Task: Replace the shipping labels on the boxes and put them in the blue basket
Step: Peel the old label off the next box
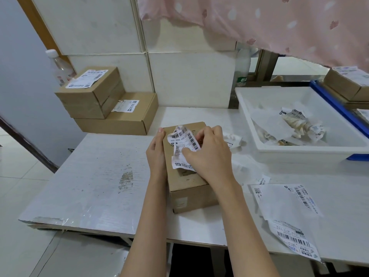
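Observation:
A brown cardboard box lies on the white table in front of me. A crumpled old shipping label is partly peeled off its top. My left hand holds the box along its left side, fingers curled over the far edge. My right hand pinches the crumpled label from the right. Fresh label sheets lie at the near right of the table. The blue basket stands at the far right with a labelled box inside it.
Two stacked cardboard boxes with labels stand at the back left, with a plastic bottle behind them. A white tray holding torn label scraps sits right of the box. A pink cloth hangs overhead.

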### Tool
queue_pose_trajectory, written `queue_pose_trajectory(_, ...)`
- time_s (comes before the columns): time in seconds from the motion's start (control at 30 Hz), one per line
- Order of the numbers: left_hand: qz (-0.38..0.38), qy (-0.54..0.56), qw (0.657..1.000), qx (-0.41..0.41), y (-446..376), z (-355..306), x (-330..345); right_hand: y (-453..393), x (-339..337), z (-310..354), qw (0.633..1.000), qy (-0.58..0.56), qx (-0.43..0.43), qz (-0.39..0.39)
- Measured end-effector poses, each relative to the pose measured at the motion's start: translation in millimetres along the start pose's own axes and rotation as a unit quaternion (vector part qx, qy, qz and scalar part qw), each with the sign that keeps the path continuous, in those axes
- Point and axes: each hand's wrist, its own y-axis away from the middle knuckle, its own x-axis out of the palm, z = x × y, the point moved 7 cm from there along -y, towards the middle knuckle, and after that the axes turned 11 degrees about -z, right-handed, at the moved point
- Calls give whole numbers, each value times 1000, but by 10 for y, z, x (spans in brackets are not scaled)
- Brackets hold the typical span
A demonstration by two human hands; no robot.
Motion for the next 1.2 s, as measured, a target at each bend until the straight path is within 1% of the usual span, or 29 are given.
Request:
queue_pose_trajectory(0.13,0,-1,1000,1,-8,9,1,-14,-10,-18,1000,-18,3,-12)
queue_pose_trajectory(0.4,10,0,1000,-10,26,-1,16,-55,52,-93,999,-2,6,32)
queue_pose_trajectory(0.5,18,-17,1000,5,22,-11,28,-55,58,-101,999,-19,17,44)
queue_pose_trajectory(0.57,16,-28,999,9,24,-19,27,-47,36,-96,999,-34,25,33)
queue_pose_trajectory(0.7,22,-30,999,9,13,-5,18,-14,-64,-45,997,-69,28,-17)
queue_pose_trajectory(0.9,35,-30,999,3,66,-45,60,17,-29,-36,1000,1,3,-8)
queue_pose_trajectory(1.2,39,-5,999,10,53,-52,56,-25,59,-81,1000,12,-7,20)
